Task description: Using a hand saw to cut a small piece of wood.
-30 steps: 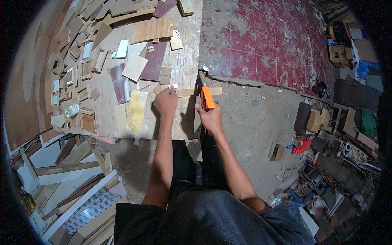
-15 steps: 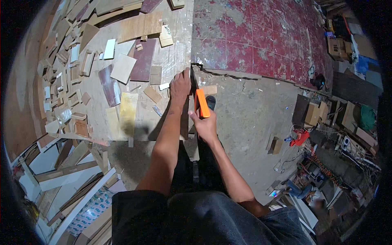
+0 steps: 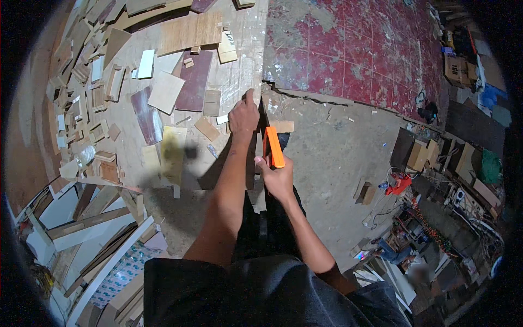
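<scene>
My right hand [image 3: 279,177] is closed on the orange handle of a hand saw [image 3: 274,146], whose dark blade runs forward along the right edge of the plywood bench top [image 3: 246,65]. Just left of the blade, my left hand [image 3: 244,114] presses down near that edge, fingers extended and thumb hidden. A light wooden strip [image 3: 283,126] lies crosswise beneath, showing right of the blade and largely hidden by hand and saw. Small offcuts and a tan block [image 3: 207,129] lie beside my left hand.
Wood scraps [image 3: 163,90] cover the bench. Beyond are a worn red tiled surface [image 3: 359,49] and concrete floor [image 3: 332,163]. Offcuts [image 3: 87,229] are piled lower left. Boxes, cables and a red object [image 3: 397,185] line the right, where someone in blue [image 3: 393,253] may be sitting.
My left hand has moved right and forward from the wooden strip to beside the blade, fingers more extended. The saw and my right hand have shifted slightly down in view.
</scene>
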